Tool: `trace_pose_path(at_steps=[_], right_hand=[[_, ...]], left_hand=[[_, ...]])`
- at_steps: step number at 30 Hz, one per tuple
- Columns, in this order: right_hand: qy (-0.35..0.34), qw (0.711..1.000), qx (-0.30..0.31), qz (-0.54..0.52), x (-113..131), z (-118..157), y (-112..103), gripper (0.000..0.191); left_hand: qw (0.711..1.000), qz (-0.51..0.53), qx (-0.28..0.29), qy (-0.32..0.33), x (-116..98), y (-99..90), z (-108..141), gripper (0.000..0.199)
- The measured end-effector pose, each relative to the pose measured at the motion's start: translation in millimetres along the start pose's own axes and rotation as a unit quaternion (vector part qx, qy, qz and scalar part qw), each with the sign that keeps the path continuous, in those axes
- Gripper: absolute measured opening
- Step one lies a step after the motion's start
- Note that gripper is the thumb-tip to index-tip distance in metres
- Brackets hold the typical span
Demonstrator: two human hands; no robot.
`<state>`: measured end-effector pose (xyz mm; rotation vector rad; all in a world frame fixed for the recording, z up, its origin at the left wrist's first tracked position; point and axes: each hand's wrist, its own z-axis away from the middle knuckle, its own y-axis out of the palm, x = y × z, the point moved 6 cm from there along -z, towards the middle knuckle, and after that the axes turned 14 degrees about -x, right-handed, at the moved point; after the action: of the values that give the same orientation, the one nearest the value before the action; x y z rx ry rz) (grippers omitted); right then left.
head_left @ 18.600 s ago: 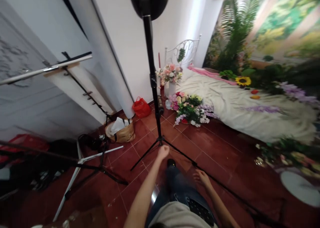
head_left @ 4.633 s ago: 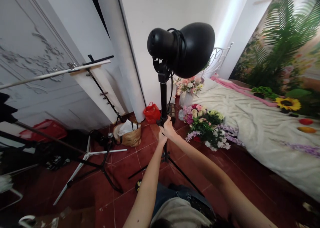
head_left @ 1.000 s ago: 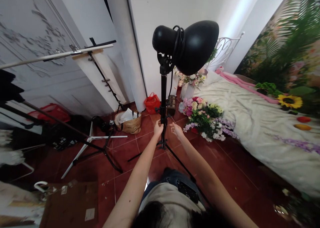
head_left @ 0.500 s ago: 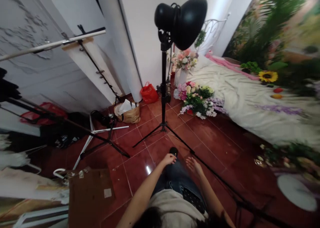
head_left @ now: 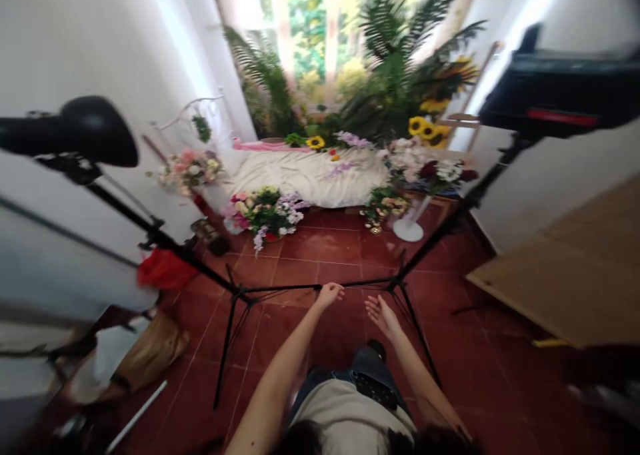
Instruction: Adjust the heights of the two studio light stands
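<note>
My left hand is raised in front of my body, its fingers loosely bent and a little apart, with nothing seen in it. To its right, my right hand is open, palm turned inward and fingers stretched toward the left. Neither touches the other. Beyond them on the floor, the legs of a black light stand on the left and another black stand on the right nearly meet. The left stand carries a black lamp; a dark lamp head tops the right one.
A cloth-draped platform with flowers lies ahead, below a window-scene backdrop and palm leaves. Flower bunches stand before it. A red bag and a brown bag are at left, a brown board at right.
My view has swung to the right, bringing the whole platform and the right stand into sight. Both hands stay raised and apart; my left fingers look looser than before.
</note>
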<state>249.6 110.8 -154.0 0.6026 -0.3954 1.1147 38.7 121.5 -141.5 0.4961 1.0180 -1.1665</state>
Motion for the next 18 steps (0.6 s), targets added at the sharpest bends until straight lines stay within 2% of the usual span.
trace_pose_path(at_steps=[3,6,9,12,15,18], right_hand=[[-0.009,0.997,0.001,-0.077,49,4,-38,0.027],[0.011,0.987,0.033,-0.156,99,4,-73,0.027],[0.040,0.960,0.095,-0.259,158,-1,-107,0.024],[0.071,0.925,0.159,-0.339,223,-9,-136,0.021],[0.086,0.910,0.210,-0.347,289,-22,-148,0.022],[0.092,0.914,0.249,-0.308,345,-36,-139,0.023]], left_hand=[[0.997,-0.010,0.061,0.055,-48,61.0,-5,0.015],[0.986,-0.010,0.107,0.124,-103,128.9,-11,0.013],[0.974,0.001,0.125,0.190,-155,200.8,-16,0.013],[0.959,0.026,0.138,0.248,-198,270.1,-17,0.013],[0.942,0.038,0.138,0.304,-234,328.0,-19,0.011],[0.934,0.054,0.083,0.345,-267,368.2,-28,0.021]])
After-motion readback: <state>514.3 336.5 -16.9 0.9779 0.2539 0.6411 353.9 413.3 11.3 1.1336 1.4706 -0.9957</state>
